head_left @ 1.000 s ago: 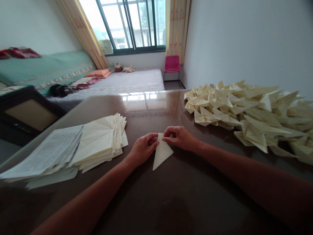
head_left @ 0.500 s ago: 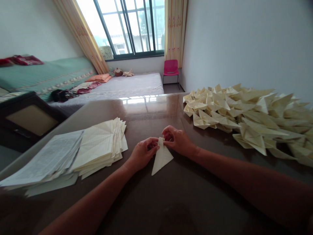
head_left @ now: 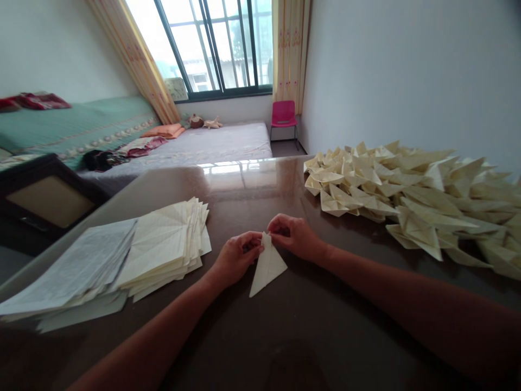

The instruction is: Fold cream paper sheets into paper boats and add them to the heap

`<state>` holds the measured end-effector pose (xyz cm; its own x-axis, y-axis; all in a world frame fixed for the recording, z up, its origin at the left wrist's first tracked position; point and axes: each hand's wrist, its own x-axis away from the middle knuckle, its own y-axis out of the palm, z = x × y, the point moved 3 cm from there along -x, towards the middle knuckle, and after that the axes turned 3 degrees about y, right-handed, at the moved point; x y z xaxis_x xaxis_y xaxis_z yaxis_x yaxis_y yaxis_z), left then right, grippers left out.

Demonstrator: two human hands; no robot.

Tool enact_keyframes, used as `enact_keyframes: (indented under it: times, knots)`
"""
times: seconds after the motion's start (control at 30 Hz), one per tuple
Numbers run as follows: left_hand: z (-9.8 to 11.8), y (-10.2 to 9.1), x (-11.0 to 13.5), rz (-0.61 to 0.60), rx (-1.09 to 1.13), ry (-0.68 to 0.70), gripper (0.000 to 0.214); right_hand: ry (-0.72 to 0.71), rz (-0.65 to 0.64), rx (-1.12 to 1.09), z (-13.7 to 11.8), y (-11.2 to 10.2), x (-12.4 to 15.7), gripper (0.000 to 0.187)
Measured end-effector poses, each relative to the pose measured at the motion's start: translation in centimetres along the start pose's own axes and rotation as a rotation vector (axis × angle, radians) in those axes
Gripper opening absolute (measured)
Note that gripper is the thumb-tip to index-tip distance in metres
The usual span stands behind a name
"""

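Observation:
A folded piece of cream paper, triangular with a narrow top, is between my two hands over the brown table. My left hand pinches its upper left edge between thumb and fingers. At the top right corner, my right hand has its thumb and fingertips closed on the paper. The fingertips partly cover the narrow top end. To the left lies a stack of creased cream sheets, overlapping a stack of printed sheets.
A large heap of folded paper pieces covers the table's right side. The glossy brown table reflects the window. Beyond it are a bed, a pink chair and, at left, a dark cabinet.
The paper's top end has become narrower and more pointed as my fingers work there. My right hand has shifted slightly down and left; the view has moved a little.

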<state>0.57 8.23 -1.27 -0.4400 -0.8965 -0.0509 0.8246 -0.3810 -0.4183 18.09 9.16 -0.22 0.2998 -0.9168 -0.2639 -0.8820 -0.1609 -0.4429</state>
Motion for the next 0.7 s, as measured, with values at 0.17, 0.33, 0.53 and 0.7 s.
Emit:
enact_keyframes:
  times: [0.17, 0.33, 0.53, 0.7]
  knots:
    - [-0.08, 0.05, -0.16, -0.014, -0.005, 0.027, 0.036, 0.187, -0.132, -0.252, 0.83, 0.24, -0.25, 0.017]
    - [-0.15, 0.01, -0.21, -0.017, 0.017, 0.050, 0.049, 0.279, -0.282, -0.229, 0.97, 0.14, -0.21, 0.024]
    - [-0.04, 0.06, -0.27, -0.026, -0.054, 0.100, 0.039, 0.274, -0.259, -0.106, 0.78, -0.04, -0.20, 0.019]
    - [0.28, 0.31, -0.16, -0.017, -0.088, 0.092, 0.027, 0.294, -0.237, -0.113, 0.67, 0.08, -0.08, 0.020]
